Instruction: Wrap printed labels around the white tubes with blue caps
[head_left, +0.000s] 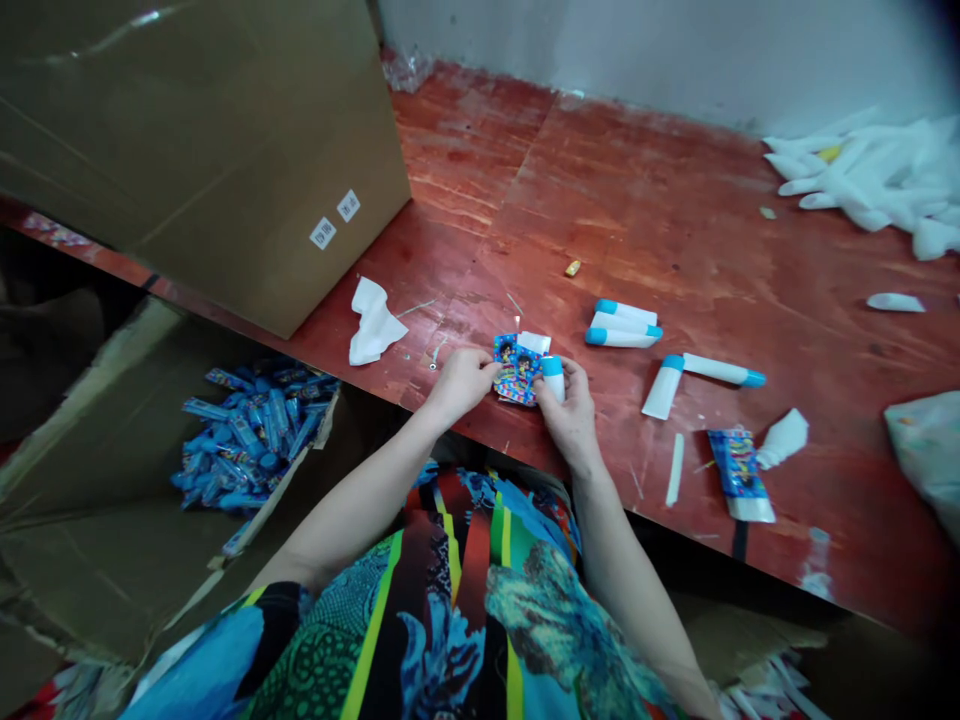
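My right hand (574, 420) is closed around a small white tube with a blue cap (553, 378), holding it cap up near the table's front edge. Beside it, the fingertips of my left hand (463, 385) pinch the left edge of some blue printed labels (516, 368). The labels lie between both hands, with a white piece showing behind them. To the right on the red table (480, 240) are more white tubes with blue caps (624, 335), and a tube (664, 387) touching another one.
A large cardboard box (225, 160) stands at the left. Below it, an open carton (262, 430) holds many blue-wrapped tubes. Crumpled white paper (373, 322), a blue printed packet (739, 470) and a white strip (675, 470) lie about. White tubes (877, 180) are heaped at the far right.
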